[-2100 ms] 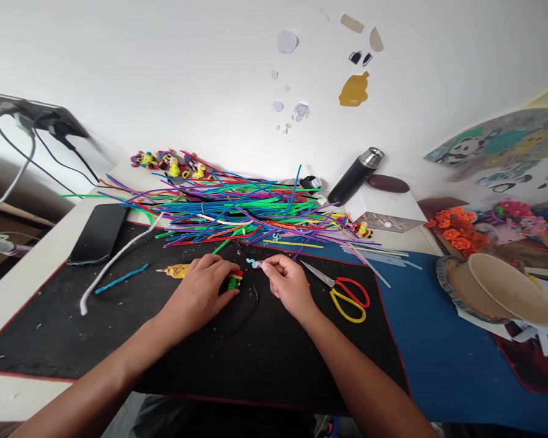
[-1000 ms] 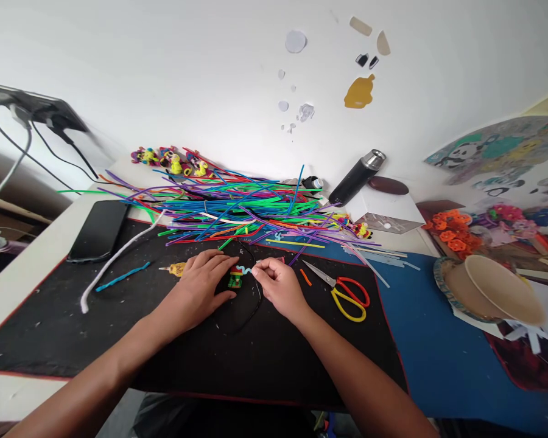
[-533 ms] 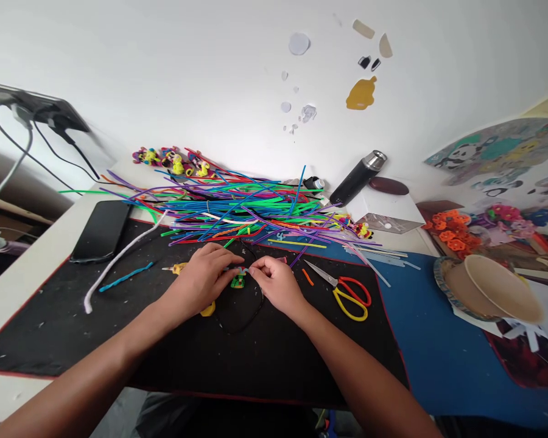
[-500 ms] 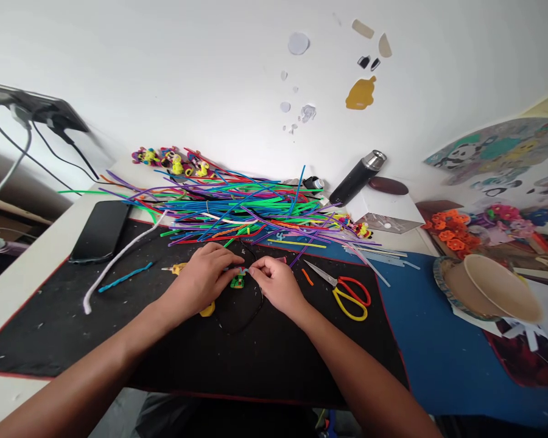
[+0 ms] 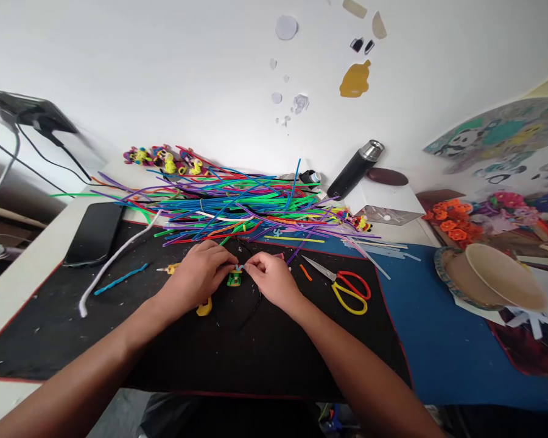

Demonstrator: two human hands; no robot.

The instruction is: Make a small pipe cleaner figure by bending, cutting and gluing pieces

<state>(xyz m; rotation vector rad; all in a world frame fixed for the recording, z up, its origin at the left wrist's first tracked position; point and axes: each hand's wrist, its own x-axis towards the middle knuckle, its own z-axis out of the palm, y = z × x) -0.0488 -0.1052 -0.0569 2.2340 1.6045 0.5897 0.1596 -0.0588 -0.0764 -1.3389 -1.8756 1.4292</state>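
My left hand (image 5: 196, 275) and my right hand (image 5: 270, 280) meet over a small green, red and yellow pipe-cleaner figure (image 5: 234, 279) on the black mat (image 5: 119, 328). Both hands pinch at its top, where a short light-blue curled pipe cleaner (image 5: 240, 267) sits between the fingertips. A yellow piece (image 5: 204, 308) lies under my left wrist. A thin black wire loop (image 5: 251, 301) curves on the mat just under the figure.
A big heap of coloured pipe cleaners (image 5: 237, 207) lies behind the hands. Red-and-yellow scissors (image 5: 347, 289) are to the right, a phone (image 5: 94, 233) and white pipe cleaner (image 5: 114, 258) to the left. A black flask (image 5: 355, 168) and paper cup (image 5: 502, 283) stand further right.
My right hand brought the light-blue curl leftward onto the figure, and both hands have closed in around it. The yellow piece now shows under my left wrist.
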